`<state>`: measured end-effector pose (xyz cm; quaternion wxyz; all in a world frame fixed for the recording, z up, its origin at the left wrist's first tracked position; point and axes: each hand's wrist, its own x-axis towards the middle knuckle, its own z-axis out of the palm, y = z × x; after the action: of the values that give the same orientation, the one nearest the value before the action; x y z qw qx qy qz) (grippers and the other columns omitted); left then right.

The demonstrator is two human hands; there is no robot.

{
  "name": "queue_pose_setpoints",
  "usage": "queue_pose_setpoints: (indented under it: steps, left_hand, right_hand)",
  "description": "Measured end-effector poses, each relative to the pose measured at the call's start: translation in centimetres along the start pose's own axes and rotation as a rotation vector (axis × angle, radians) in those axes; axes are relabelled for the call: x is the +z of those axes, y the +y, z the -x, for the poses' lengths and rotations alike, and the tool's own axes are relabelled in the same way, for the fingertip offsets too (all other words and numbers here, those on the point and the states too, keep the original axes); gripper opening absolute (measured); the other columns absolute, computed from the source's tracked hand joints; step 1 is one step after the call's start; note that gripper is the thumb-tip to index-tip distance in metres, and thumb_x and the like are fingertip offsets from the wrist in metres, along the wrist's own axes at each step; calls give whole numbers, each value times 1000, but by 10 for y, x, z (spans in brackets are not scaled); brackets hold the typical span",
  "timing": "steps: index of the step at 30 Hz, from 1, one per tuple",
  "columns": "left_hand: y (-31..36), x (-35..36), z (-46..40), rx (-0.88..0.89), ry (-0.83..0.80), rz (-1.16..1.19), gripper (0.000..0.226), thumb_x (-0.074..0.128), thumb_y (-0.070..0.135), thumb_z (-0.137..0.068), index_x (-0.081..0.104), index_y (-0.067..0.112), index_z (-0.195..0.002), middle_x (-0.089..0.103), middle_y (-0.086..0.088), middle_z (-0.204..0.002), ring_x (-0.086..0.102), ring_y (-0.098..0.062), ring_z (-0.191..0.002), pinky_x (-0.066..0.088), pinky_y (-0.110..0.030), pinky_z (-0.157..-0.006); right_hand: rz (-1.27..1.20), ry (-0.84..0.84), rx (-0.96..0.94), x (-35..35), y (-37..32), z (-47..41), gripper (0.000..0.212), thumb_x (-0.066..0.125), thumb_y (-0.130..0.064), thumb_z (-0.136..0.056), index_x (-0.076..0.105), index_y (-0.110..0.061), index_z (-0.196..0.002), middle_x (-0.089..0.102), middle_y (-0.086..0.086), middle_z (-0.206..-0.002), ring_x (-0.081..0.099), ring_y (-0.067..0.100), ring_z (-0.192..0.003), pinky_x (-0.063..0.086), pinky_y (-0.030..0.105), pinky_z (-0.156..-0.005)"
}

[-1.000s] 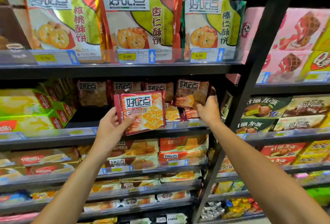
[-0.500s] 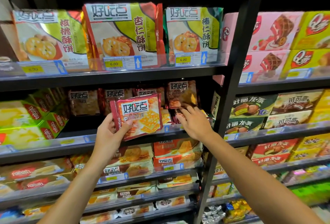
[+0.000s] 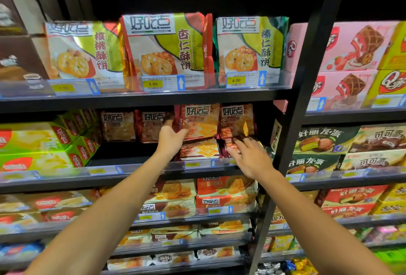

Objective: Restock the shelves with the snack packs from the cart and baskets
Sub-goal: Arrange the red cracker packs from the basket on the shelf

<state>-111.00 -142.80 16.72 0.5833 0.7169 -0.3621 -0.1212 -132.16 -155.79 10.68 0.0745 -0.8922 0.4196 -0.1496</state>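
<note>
A red cracker pack (image 3: 203, 121) stands on the second shelf (image 3: 123, 170), on top of a flat-lying pack (image 3: 201, 150) of the same kind. My left hand (image 3: 171, 139) holds its lower left corner, thumb up along the left edge. A matching pack (image 3: 238, 121) stands to its right at the end of the row. My right hand (image 3: 250, 156) is just below that one, with straight, spread fingers touching a small red pack (image 3: 230, 145) lying at the shelf front. Two darker packs (image 3: 131, 126) stand further back on the left.
Large green-and-red biscuit bags (image 3: 162, 53) fill the shelf above. Green boxes (image 3: 44, 143) sit left on the second shelf. A black upright post (image 3: 292, 138) stands right of my right hand, with pie boxes (image 3: 325, 143) beyond it. Lower shelves hold more packs (image 3: 226, 195).
My left hand carried the red pack up and to the right, from in front of the shelf into the row. My right hand came off the standing pack down to the low pack.
</note>
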Motion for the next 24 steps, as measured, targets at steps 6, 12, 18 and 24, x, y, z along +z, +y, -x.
queue_pose_setpoints:
  steps: [6,12,18,24]
  left_hand:
    - [-13,11,-18,-156,-147,-383,51,65,28,-98,41,4,-136,62,-14,-119,60,-31,-105,42,-32,-79]
    - [-44,8,14,314,-26,-578,52,65,28,-96,44,11,-141,47,-9,-134,42,-26,-126,44,-39,-104]
    - [-52,26,34,726,-309,-982,59,31,58,-102,39,30,-154,37,4,-158,27,-31,-146,27,-49,-119]
    - [-37,50,24,457,-464,-1086,68,10,67,-101,10,37,-161,-9,15,-168,-17,-20,-155,12,-49,-123]
  right_hand:
    - [-20,7,-12,0,2,3,66,26,-61,-103,29,-25,-157,30,5,-162,18,28,-152,14,43,-124]
    - [-18,33,-88,-8,1,8,62,31,-58,-104,32,-24,-156,31,3,-161,20,27,-150,18,42,-122]
    - [20,-9,-113,-7,2,1,71,20,-67,-99,39,-24,-153,40,3,-154,32,28,-140,27,44,-118]
    - [-2,-67,-90,-12,3,-5,61,24,-59,-104,34,-27,-155,37,2,-156,30,29,-142,24,42,-119]
